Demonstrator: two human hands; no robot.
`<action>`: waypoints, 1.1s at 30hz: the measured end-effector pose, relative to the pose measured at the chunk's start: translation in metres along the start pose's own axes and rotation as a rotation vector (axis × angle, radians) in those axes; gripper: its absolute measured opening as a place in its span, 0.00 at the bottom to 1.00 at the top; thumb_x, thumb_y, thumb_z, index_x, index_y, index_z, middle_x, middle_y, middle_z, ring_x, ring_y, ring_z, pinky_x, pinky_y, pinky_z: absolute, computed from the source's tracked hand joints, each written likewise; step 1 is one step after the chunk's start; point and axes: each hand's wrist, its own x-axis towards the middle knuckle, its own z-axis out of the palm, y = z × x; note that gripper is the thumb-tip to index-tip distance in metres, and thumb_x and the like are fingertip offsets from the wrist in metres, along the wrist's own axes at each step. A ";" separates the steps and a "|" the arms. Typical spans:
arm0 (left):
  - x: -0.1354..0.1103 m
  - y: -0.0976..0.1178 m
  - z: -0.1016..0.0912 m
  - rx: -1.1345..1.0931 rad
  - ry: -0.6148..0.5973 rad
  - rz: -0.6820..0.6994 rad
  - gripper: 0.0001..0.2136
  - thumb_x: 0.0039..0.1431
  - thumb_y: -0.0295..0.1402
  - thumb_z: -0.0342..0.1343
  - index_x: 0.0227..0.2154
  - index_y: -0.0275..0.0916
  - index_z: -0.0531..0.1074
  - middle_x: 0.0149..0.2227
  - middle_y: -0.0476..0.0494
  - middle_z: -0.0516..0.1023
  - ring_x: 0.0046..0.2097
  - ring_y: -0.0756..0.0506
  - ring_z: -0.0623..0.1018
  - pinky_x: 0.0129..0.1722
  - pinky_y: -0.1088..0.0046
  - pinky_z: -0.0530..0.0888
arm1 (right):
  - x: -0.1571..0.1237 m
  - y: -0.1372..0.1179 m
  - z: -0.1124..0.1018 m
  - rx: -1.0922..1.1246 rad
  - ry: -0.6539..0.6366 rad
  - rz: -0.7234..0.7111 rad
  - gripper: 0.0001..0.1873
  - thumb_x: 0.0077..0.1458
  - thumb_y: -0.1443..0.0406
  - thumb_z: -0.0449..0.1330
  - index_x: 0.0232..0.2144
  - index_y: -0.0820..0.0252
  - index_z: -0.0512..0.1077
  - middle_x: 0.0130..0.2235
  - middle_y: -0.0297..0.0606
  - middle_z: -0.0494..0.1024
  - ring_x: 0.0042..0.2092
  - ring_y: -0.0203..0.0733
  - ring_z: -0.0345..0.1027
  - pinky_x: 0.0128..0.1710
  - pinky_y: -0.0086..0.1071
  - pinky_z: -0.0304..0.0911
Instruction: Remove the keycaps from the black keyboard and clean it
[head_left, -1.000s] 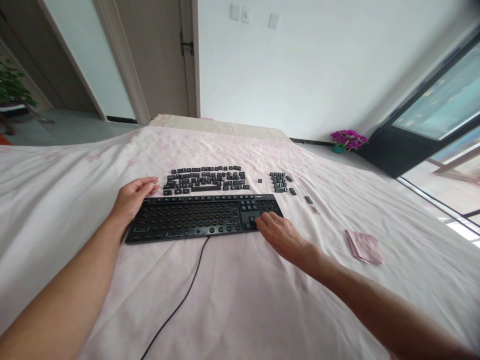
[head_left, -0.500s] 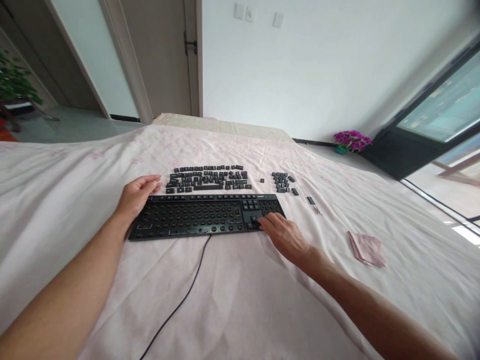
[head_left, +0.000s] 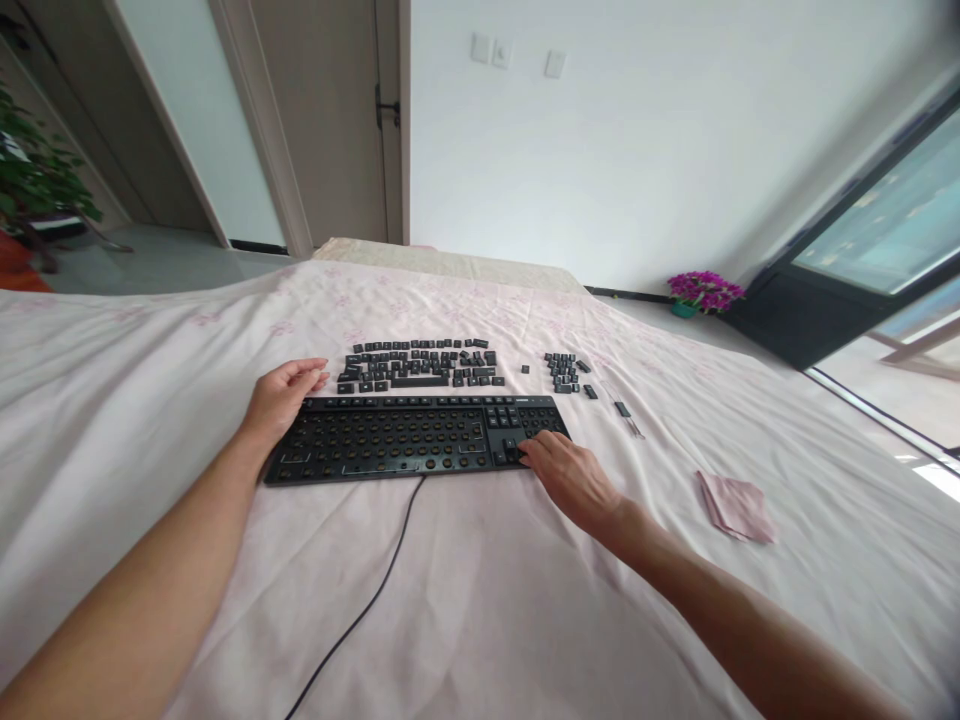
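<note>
A black keyboard lies on the bedsheet, with most key positions in its main block and number pad bare of caps. The top row, the cluster right of the main block and arrow keys still carry caps. My left hand rests by the keyboard's upper left corner, fingers loosely stretched and apart, holding nothing visible. My right hand is at the arrow keys, between them and the number pad. Its fingertips are drawn together there, and whatever is under them is hidden. Loose black keycaps lie in rows behind the keyboard.
A smaller group of keycaps and one lone keycap sit farther right. Beyond them lies a keycap puller with wire prongs. A folded pink cloth is at the right. The keyboard's cable runs toward me.
The whole view has shifted slightly as the head moved. Both hands keep nearly the same places at the keyboard; the right fingertips still touch the arrow key area.
</note>
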 end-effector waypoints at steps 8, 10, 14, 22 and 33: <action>0.002 -0.003 0.000 0.036 0.001 0.012 0.21 0.50 0.42 0.60 0.45 0.36 0.76 0.37 0.42 0.81 0.39 0.46 0.80 0.48 0.68 0.74 | -0.003 0.000 0.004 0.098 0.053 0.017 0.10 0.65 0.64 0.53 0.42 0.60 0.73 0.36 0.39 0.73 0.37 0.39 0.67 0.29 0.29 0.59; 0.001 -0.002 0.000 0.038 -0.002 0.006 0.21 0.51 0.41 0.60 0.46 0.35 0.76 0.37 0.42 0.81 0.39 0.46 0.80 0.48 0.69 0.74 | -0.002 -0.002 0.004 0.096 0.059 0.003 0.10 0.65 0.64 0.53 0.42 0.60 0.73 0.36 0.39 0.73 0.37 0.39 0.67 0.30 0.29 0.59; 0.001 -0.002 0.000 0.037 -0.006 0.007 0.21 0.51 0.41 0.60 0.46 0.35 0.76 0.37 0.42 0.81 0.39 0.47 0.80 0.48 0.69 0.74 | 0.000 -0.004 0.003 0.075 0.063 -0.014 0.09 0.64 0.65 0.53 0.42 0.60 0.73 0.35 0.39 0.73 0.37 0.40 0.67 0.30 0.30 0.58; 0.003 -0.004 0.000 0.038 -0.009 0.016 0.20 0.51 0.41 0.60 0.45 0.35 0.76 0.37 0.42 0.81 0.40 0.46 0.80 0.48 0.69 0.74 | 0.003 -0.012 -0.004 -0.101 -0.015 -0.108 0.13 0.58 0.77 0.52 0.40 0.62 0.72 0.36 0.42 0.73 0.36 0.42 0.64 0.30 0.33 0.58; 0.002 -0.002 0.001 0.039 -0.020 0.020 0.20 0.51 0.41 0.59 0.45 0.35 0.76 0.38 0.42 0.81 0.41 0.45 0.80 0.47 0.68 0.74 | -0.004 -0.025 -0.006 -0.216 -0.032 -0.106 0.20 0.56 0.79 0.50 0.50 0.69 0.69 0.38 0.46 0.73 0.37 0.45 0.65 0.33 0.35 0.64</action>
